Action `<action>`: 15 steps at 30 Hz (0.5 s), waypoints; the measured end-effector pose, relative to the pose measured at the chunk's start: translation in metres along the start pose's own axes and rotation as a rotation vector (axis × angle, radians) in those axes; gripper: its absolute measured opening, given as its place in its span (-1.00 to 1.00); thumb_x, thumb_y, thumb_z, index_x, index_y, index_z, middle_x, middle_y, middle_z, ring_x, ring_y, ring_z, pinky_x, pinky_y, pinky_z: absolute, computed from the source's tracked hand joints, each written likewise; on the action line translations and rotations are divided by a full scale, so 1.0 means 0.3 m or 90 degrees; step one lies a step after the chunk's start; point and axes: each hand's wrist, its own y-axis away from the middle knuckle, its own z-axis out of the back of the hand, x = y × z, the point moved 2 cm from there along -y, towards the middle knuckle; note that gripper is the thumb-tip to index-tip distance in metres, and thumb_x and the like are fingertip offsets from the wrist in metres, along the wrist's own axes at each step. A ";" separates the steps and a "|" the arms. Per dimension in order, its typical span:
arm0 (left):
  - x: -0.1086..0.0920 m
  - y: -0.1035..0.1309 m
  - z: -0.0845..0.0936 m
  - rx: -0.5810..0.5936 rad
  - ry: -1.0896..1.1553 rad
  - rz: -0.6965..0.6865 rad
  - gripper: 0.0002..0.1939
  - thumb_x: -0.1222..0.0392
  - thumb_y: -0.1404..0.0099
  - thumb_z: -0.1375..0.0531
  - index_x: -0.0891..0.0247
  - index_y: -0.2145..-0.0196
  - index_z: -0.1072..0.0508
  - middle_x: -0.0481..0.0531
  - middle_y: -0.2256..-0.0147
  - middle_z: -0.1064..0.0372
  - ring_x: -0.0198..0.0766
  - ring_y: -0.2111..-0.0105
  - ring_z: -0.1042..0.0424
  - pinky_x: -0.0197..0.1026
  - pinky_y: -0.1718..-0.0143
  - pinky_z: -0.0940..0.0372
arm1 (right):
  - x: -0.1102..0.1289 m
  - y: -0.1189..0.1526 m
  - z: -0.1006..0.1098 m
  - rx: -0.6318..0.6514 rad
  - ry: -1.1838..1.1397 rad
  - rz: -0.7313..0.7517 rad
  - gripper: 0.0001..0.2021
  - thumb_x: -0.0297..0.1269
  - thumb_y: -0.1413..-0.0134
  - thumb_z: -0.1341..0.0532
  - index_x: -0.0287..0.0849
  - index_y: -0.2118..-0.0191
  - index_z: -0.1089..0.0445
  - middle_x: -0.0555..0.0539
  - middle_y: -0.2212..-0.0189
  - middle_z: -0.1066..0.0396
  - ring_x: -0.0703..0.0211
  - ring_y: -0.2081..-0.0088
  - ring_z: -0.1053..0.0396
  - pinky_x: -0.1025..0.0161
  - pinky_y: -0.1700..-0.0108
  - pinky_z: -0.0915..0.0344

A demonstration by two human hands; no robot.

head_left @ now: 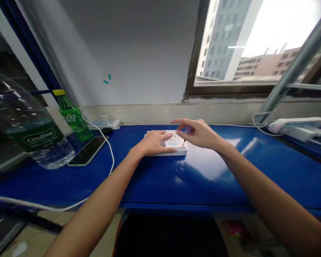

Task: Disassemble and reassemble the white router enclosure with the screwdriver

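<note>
Blue tabletop (pixel 160 182) spans the view from nine o'clock to three, bearing a large clear bottle (pixel 40 137) at nine and a smaller green bottle (pixel 75 119) nearer ten. At the hub of the dial lies a white box (pixel 173 143), flat on the table. The left hand (pixel 153 142), entering from seven o'clock, rests over the box's nine-o'clock half, fingers spread and gripping nothing. The right hand (pixel 198 132), entering from four, is bent into a pinch, one finger stretched toward nine. A phone (pixel 89 151) lies between eight and nine. Smallest is the slim tool (pixel 188 130) in that pinch, tip down at the box's three-o'clock end; its exact contact is too small to tell. The step in hand looks like working the tool there while the left hand braces; the next move seems to call for firm bracing and an upright tool.
</note>
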 end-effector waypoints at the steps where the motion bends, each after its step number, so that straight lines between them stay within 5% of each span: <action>1: 0.000 -0.001 0.000 0.001 0.000 0.001 -0.05 -0.59 -0.20 -0.02 0.06 -0.34 -0.27 0.16 -0.35 -0.15 0.16 -0.32 -0.16 0.09 -0.30 -0.01 | -0.005 -0.001 -0.002 0.000 -0.004 -0.001 -0.66 -0.28 -0.24 -0.24 -0.06 -0.12 -0.48 0.02 0.34 -0.60 0.28 0.48 -0.39 0.30 0.34 -0.28; 8: -0.001 -0.001 0.005 -0.001 0.008 0.010 -0.06 -0.60 -0.18 -0.03 0.00 -0.33 -0.27 0.13 -0.34 -0.17 0.17 -0.31 -0.16 0.15 -0.29 -0.02 | -0.002 0.002 0.003 0.016 -0.053 0.010 -0.33 -0.51 -0.03 -0.19 -0.04 -0.29 -0.27 -0.04 0.08 -0.56 0.23 0.35 -0.45 0.26 0.23 -0.34; 10: 0.000 0.000 0.005 -0.003 0.011 0.013 -0.05 -0.61 -0.18 -0.03 0.00 -0.33 -0.26 0.14 -0.34 -0.17 0.18 -0.31 -0.16 0.15 -0.29 -0.03 | 0.003 0.001 0.005 0.016 -0.046 0.008 -0.39 -0.44 -0.08 -0.23 -0.06 -0.29 -0.28 -0.07 0.12 -0.57 0.17 0.29 -0.48 0.24 0.19 -0.35; 15: 0.005 -0.001 0.004 -0.006 0.014 0.011 -0.05 -0.61 -0.17 -0.04 0.00 -0.33 -0.27 0.12 -0.34 -0.18 0.19 -0.30 -0.17 0.15 -0.29 -0.03 | -0.011 -0.002 -0.001 0.025 -0.047 -0.023 -0.63 -0.30 -0.24 -0.20 -0.13 -0.15 -0.43 -0.02 0.40 -0.57 0.24 0.48 -0.42 0.27 0.33 -0.32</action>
